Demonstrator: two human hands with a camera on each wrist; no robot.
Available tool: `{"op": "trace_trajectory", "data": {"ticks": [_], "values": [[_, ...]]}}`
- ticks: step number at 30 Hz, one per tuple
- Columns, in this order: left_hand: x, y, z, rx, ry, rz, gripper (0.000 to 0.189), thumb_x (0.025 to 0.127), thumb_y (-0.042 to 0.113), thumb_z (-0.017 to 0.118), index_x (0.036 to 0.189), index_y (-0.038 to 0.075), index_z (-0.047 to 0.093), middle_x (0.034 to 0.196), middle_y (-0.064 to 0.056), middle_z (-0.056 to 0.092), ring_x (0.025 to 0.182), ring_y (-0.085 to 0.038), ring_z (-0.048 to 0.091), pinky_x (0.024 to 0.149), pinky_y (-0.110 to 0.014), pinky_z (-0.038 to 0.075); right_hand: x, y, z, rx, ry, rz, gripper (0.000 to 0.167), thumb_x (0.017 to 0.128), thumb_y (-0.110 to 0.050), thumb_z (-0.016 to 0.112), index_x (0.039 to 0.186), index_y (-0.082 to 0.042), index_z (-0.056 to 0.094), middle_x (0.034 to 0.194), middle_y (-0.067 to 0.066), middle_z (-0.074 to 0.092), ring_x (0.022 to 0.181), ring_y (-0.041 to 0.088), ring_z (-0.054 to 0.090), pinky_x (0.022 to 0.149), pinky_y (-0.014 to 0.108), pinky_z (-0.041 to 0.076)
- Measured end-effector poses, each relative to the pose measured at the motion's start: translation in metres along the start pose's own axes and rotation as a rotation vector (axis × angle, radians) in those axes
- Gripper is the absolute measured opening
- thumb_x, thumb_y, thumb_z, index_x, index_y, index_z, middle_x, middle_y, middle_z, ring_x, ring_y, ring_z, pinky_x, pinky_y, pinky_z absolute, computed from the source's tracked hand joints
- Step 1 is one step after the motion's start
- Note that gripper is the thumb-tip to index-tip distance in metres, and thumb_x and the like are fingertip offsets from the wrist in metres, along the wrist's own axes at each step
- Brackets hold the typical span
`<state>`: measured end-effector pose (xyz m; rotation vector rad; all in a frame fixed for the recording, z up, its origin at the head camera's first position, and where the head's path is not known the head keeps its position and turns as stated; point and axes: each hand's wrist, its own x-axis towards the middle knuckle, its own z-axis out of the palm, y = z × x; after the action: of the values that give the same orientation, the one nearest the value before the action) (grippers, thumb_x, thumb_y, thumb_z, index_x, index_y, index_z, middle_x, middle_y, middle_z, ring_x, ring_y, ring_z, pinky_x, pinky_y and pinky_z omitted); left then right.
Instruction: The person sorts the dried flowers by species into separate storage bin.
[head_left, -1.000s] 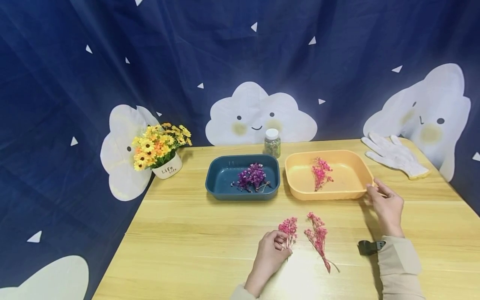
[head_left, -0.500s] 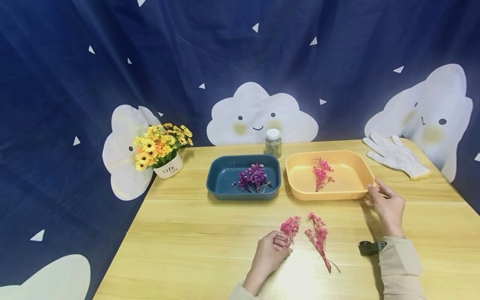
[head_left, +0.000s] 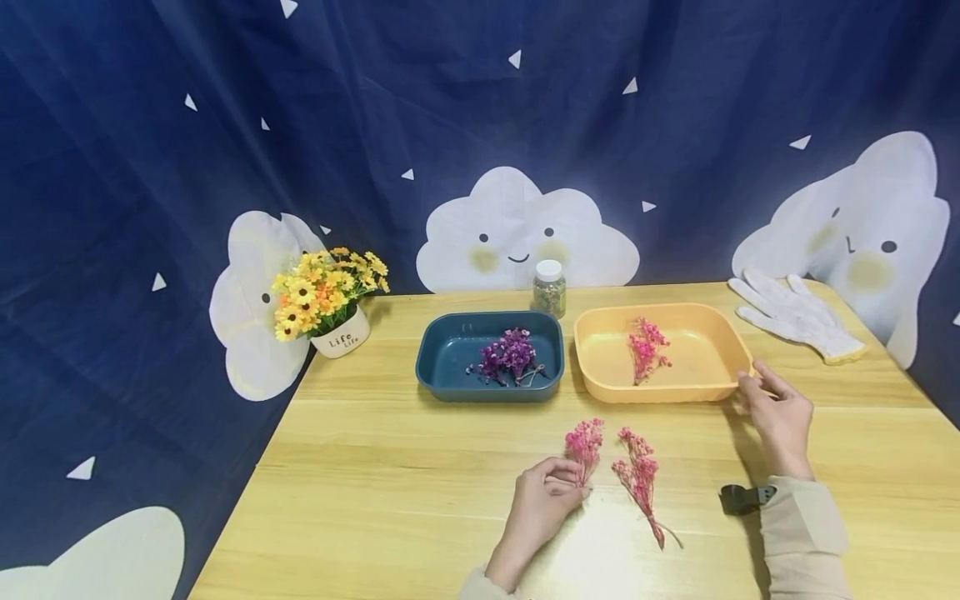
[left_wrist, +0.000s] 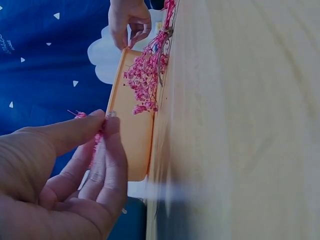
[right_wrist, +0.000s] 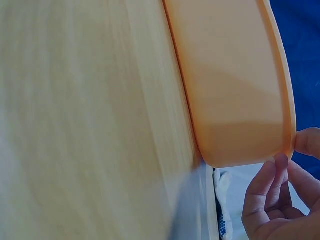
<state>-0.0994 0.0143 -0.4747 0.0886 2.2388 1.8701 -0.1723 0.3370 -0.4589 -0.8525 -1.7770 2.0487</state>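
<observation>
My left hand pinches a small sprig of pink dried flowers by its stems, over the front middle of the table. To its right lies a second pink dried flower sprig, stems toward me. At the front right corner of the yellow tray, my right hand pinches the rim between thumb and fingers, as the right wrist view also shows at the tray's edge. Inside that tray rests another pink sprig. A dark blue tray beside it holds purple dried flowers.
Behind the trays stands a glass jar with a white lid. A pot of yellow artificial flowers is at the back left, and a white glove lies at the back right. A dark blue curtain hangs behind the table.
My left hand has lifted the pink sprig slightly and moved it a little away from me. The right hand has stayed at the yellow tray's corner.
</observation>
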Motion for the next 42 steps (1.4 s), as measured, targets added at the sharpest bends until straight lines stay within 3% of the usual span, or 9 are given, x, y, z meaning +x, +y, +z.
{"op": "trace_trajectory", "data": {"ticks": [7, 14, 21, 28, 33, 42], "values": [[0.007, 0.006, 0.002, -0.078, 0.015, 0.008, 0.028, 0.078, 0.003, 0.078, 0.105, 0.003, 0.070, 0.093, -0.004, 0.069, 0.074, -0.004, 0.066, 0.062, -0.017, 0.055, 0.000, -0.001, -0.002, -0.022, 0.001, -0.007, 0.060, 0.089, -0.019, 0.069, 0.142, -0.003, 0.048, 0.069, -0.020, 0.059, 0.055, -0.004, 0.056, 0.052, 0.010, 0.047], [0.024, 0.012, 0.004, -0.094, 0.006, 0.051, 0.029, 0.079, 0.007, 0.078, 0.106, 0.005, 0.071, 0.095, -0.005, 0.069, 0.074, -0.002, 0.063, 0.060, -0.022, 0.056, -0.002, -0.001, -0.003, -0.037, 0.001, -0.006, 0.060, 0.089, -0.019, 0.069, 0.143, -0.002, 0.047, 0.068, -0.020, 0.059, 0.053, -0.004, 0.055, 0.051, 0.010, 0.045], [0.053, 0.024, 0.008, -0.053, -0.006, 0.147, 0.029, 0.080, 0.007, 0.077, 0.108, 0.005, 0.071, 0.096, -0.009, 0.070, 0.076, -0.001, 0.063, 0.069, -0.017, 0.055, -0.001, -0.001, -0.002, -0.023, 0.006, -0.012, 0.060, 0.089, -0.018, 0.069, 0.142, -0.001, 0.047, 0.068, -0.020, 0.059, 0.052, -0.004, 0.055, 0.051, 0.009, 0.046], [0.087, 0.044, 0.014, 0.107, 0.002, 0.236, 0.027, 0.081, 0.008, 0.078, 0.107, 0.005, 0.071, 0.093, -0.010, 0.071, 0.076, -0.003, 0.065, 0.071, -0.015, 0.054, 0.000, -0.001, 0.000, -0.030, 0.003, -0.022, 0.059, 0.089, -0.018, 0.069, 0.142, -0.001, 0.047, 0.065, -0.020, 0.059, 0.052, -0.004, 0.053, 0.050, 0.010, 0.045], [0.111, 0.054, 0.024, 0.148, 0.008, 0.242, 0.026, 0.081, 0.010, 0.078, 0.106, 0.008, 0.072, 0.092, -0.008, 0.072, 0.076, -0.004, 0.065, 0.071, -0.014, 0.053, 0.001, -0.002, 0.000, -0.047, 0.004, -0.028, 0.059, 0.089, -0.019, 0.069, 0.142, -0.001, 0.048, 0.065, -0.020, 0.059, 0.052, -0.004, 0.053, 0.050, 0.010, 0.044], [0.140, 0.065, 0.038, 0.098, 0.033, 0.224, 0.026, 0.081, 0.010, 0.078, 0.106, 0.008, 0.071, 0.091, -0.006, 0.069, 0.078, -0.006, 0.066, 0.067, -0.016, 0.053, -0.001, 0.001, -0.002, -0.067, -0.014, -0.015, 0.059, 0.091, -0.020, 0.068, 0.143, -0.003, 0.046, 0.068, -0.021, 0.059, 0.056, -0.004, 0.055, 0.054, 0.009, 0.047]]}}
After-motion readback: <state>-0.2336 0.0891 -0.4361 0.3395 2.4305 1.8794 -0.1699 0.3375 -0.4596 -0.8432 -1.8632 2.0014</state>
